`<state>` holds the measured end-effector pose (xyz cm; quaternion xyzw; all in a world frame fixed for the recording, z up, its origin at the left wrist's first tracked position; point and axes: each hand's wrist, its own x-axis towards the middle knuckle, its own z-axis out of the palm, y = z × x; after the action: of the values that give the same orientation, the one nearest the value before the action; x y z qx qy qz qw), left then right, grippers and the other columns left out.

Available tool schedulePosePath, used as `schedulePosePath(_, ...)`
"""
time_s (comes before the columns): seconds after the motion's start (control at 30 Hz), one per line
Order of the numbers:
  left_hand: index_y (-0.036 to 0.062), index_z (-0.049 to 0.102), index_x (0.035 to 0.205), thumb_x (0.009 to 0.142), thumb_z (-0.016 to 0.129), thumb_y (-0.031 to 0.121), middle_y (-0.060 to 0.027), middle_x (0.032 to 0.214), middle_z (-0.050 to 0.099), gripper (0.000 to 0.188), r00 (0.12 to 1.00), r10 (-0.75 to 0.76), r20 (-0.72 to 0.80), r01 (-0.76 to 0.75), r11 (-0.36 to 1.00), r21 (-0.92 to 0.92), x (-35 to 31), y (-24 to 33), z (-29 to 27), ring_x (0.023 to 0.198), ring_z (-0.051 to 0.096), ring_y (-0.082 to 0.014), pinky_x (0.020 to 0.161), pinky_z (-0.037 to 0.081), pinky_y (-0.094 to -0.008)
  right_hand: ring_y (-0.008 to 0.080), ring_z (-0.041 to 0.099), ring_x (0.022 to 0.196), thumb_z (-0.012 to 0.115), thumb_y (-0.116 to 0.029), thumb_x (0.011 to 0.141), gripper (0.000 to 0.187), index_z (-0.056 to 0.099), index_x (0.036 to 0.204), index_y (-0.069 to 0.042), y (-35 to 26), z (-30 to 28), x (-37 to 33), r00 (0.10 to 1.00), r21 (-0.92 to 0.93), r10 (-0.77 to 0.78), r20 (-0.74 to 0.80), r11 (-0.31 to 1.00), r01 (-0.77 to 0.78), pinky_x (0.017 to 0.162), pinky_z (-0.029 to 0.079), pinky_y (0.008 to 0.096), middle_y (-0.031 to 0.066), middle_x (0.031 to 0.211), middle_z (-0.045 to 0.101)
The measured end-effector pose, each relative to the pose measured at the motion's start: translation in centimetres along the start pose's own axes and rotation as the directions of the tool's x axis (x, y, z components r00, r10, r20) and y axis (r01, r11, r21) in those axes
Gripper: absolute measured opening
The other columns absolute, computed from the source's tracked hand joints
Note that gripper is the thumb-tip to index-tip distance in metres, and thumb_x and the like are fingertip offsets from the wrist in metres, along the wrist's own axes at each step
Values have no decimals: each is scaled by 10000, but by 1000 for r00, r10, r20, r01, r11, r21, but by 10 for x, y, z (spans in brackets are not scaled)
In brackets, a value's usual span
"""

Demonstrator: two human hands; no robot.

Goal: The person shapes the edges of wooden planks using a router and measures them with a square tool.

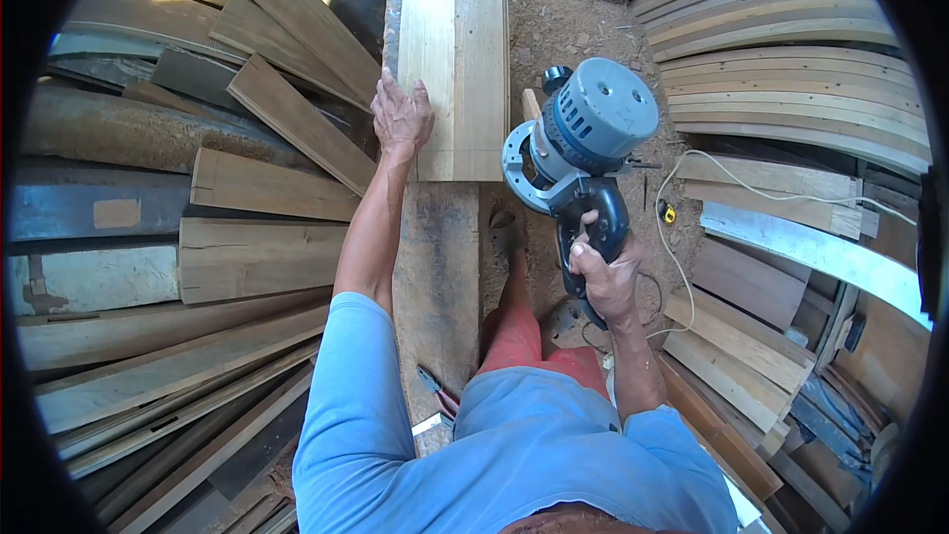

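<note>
My right hand (607, 272) is wrapped round the black handle of a blue-grey power router (593, 119). The router is lifted and tilted, just right of the near end of the boards, with its round metal base facing left. My left hand (402, 119) lies with its fingers stretched out on the left edge of a pale wooden board (435, 30). A second board (481, 69) lies close along its right side. Both rest lengthwise on a worn wooden bench (435, 277). The router's bit is not clearly visible.
Loose planks (267, 247) fan out along the left. Stacked curved wooden pieces (771, 0) fill the far right. A white cord (682, 277) runs over the right side, near a small yellow object (667, 212). Pliers (435, 388) lie on the bench by my body. Sawdust (554, 20) covers the floor.
</note>
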<state>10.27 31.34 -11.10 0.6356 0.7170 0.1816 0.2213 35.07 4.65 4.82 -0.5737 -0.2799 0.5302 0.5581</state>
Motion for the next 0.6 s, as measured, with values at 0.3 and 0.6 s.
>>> schedulePosePath(0.3,-21,286,1557,1053,396,512,-295,1492,448,742,999,17,-31,-15,998,65,-2,5,-3,1349,436,-502,1131,363,-560,69,565,711,734,-93,884,340,585,1175,-1,60,35,-46,997,-285,-70,34,955,77,646,476,261,-9,822,609)
schedulePosePath(0.6,-34,360,1533,1064,359,493,-345,1535,388,707,997,-20,-76,29,994,108,4,-4,13,1425,365,-510,1199,296,-545,90,552,712,725,-59,888,228,564,1048,-36,110,77,-59,989,-336,-133,63,930,146,656,476,287,-17,822,574)
